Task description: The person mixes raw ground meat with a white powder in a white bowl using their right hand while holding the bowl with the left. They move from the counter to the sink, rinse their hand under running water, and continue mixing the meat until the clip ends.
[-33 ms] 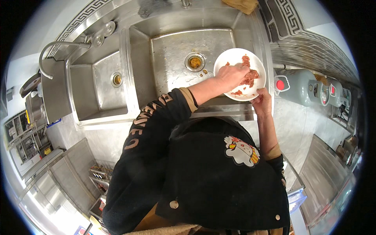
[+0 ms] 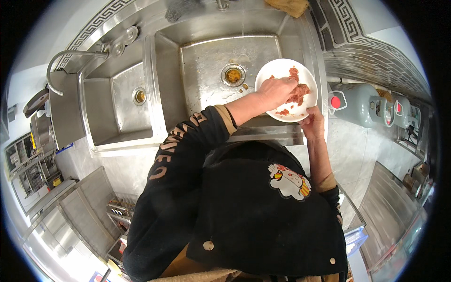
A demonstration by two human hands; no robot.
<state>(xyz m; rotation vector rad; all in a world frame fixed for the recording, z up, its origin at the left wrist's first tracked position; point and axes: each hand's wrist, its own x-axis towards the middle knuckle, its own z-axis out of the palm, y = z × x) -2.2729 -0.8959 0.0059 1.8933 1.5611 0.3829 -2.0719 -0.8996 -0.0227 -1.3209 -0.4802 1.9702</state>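
A round white plate [image 2: 307, 77] hangs over the near right corner of the large sink basin. Red, raw-looking meat [image 2: 297, 95] lies on it in a loose clump, with smaller bits scattered around. Reaching in from the left, my left hand [image 2: 278, 91] is over the plate with its fingers curled into the meat; the fingertips are partly hidden. My right hand [image 2: 314, 123] grips the plate's near right rim from outside, the thumb by the edge and the other fingers mostly underneath, out of sight.
The large steel basin [image 2: 202, 66] has a drain [image 2: 233, 75] with yellowish scraps. To its left is a smaller basin [image 2: 127, 103] under a curved faucet [image 2: 55, 70]. A brown cloth [image 2: 289, 6] lies at the back rim. Grey jugs [image 2: 357, 104] with red caps stand at the right.
The plate has shifted very slightly left and nearer, and both hands have moved with it. The meat looks the same.
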